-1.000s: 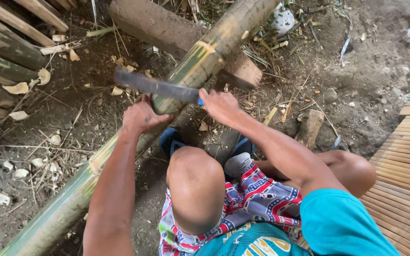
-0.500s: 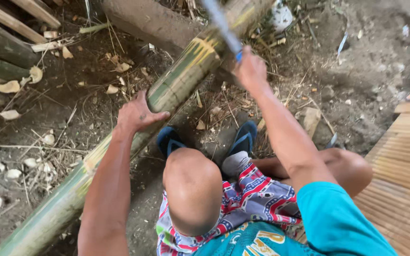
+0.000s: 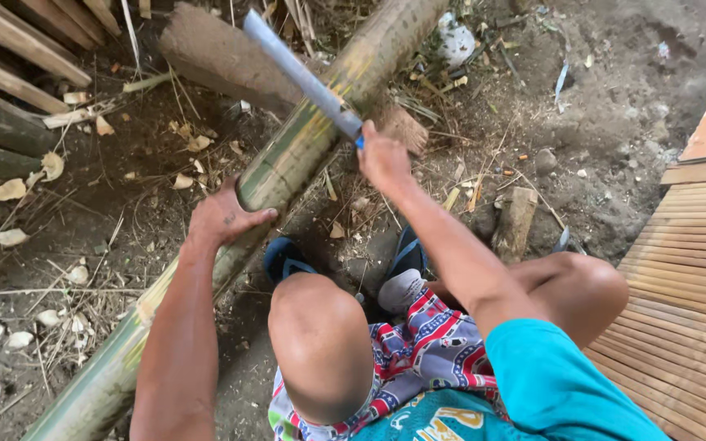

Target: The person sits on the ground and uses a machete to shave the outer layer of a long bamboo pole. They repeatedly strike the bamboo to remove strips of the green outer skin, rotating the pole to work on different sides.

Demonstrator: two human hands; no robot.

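Observation:
A long green bamboo pole (image 3: pixel 296 155) lies diagonally across the dirt, from bottom left to top centre. My left hand (image 3: pixel 222 219) presses on its side about midway along. My right hand (image 3: pixel 383 157) grips the blue handle of a long-bladed knife (image 3: pixel 300 75). The blade is raised, pointing up and to the left, with its lower part over the pole. I am squatting, knees (image 3: pixel 320 343) in front of me, feet in blue sandals (image 3: pixel 286 260) next to the pole.
A thick log (image 3: pixel 222 55) lies under the pole at the top. Split bamboo and planks (image 3: pixel 2 82) are stacked at the left. A slatted bamboo platform (image 3: pixel 688 310) fills the right side. Wood chips (image 3: pixel 10 189), a short wood block (image 3: pixel 515 222) and stones litter the dirt.
One second ago the blade lay across the pole near my left hand. My right hand then swung it up and away; now the blade comes down toward the pole.

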